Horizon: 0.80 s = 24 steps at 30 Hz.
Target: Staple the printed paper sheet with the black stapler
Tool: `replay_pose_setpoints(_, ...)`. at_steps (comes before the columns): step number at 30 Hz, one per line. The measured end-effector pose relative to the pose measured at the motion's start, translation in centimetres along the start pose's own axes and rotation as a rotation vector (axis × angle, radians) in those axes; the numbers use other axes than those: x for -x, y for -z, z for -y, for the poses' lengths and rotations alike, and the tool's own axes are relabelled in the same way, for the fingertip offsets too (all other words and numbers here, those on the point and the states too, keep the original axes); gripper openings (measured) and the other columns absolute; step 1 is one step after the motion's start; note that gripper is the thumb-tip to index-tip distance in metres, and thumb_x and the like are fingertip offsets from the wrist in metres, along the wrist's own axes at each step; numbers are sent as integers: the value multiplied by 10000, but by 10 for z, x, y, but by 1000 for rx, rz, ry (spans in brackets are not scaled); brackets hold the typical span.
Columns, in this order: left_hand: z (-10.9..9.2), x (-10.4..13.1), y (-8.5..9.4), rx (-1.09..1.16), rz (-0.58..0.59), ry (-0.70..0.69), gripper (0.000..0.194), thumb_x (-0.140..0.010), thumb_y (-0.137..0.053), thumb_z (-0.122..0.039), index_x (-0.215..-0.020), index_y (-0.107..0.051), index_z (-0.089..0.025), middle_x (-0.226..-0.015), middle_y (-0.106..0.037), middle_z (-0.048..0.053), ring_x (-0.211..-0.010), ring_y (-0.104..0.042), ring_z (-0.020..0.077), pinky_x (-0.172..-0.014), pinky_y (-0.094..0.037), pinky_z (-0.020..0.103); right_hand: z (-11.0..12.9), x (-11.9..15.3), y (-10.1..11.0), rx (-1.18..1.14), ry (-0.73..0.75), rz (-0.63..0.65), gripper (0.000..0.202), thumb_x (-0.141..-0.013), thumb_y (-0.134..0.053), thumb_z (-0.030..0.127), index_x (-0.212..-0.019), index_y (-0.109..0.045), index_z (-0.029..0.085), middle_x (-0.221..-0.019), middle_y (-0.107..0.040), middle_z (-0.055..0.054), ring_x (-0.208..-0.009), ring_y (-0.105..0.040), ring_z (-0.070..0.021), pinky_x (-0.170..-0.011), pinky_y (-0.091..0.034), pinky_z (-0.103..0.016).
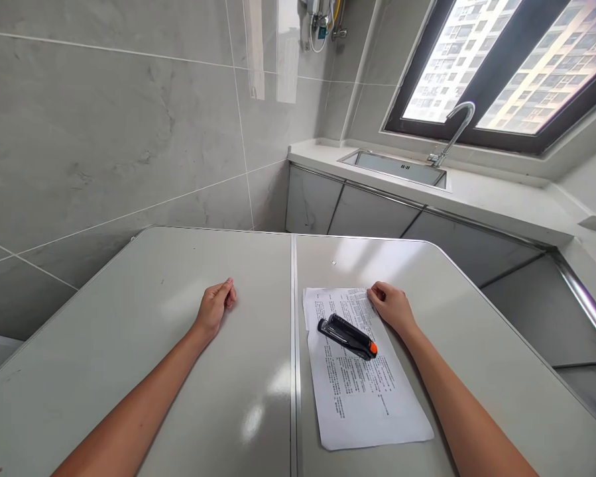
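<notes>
On the left half of the table, my left hand (217,306) rests in a loose fist, with nothing showing in it. My right hand (391,306) is also curled closed and lies at the top right corner of the printed paper (357,411); its fingertips seem to touch the corner. I cannot see it grip anything. Across the upper part of the sheet lies a black stapler (346,336), tilted, its orange end pointing to the lower right. Neither hand touches the stapler. The paper lies flat, its left edge slightly uneven.
The pale folding table (248,411) has a metal seam (294,371) down its middle. A tiny white scrap (334,263) lies beyond the paper. Past the far edge are a counter (496,199), a sink (397,169) and a faucet (454,132). A tiled wall (128,132) stands left.
</notes>
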<state>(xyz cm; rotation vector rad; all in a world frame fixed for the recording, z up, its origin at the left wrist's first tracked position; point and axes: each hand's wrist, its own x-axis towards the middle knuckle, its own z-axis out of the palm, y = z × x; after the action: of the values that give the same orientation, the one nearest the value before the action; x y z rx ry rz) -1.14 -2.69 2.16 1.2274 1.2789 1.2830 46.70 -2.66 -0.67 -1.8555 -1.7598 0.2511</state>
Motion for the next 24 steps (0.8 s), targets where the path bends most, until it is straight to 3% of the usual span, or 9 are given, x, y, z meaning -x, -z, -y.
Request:
replay_pose_setpoints(19,2,0,-1,-61,21,-24,510,-985,-561,-501,-586,-582,-184,-567,-465,-2,-560,-414,130,-572,-339,268,8,4,4,66,28,-12,298,-912,-526,429,-691,-543,230,-663,-610,-14,-629,-533,-177,-628,-401,-310)
replay_pose_setpoints(22,2,0,-1,-71,26,-10,520,-989,-555,-509,-582,-574,-187,-564,-454,-3,-558,-407,130,-569,-335,272,26,9,6,144,133,-104,295,-971,-490,408,-801,-639,220,-799,-693,-70,-772,-627,-235,-769,-481,-379)
replay_pose_setpoints(24,3,0,-1,-81,30,7,527,-990,-555,-514,-575,-561,-188,-553,-436,-7,-547,-391,128,-564,-325,275,43,14,4,144,290,-64,310,-1020,-461,401,-1002,-710,218,-1040,-744,-114,-1009,-670,-285,-934,-496,-450)
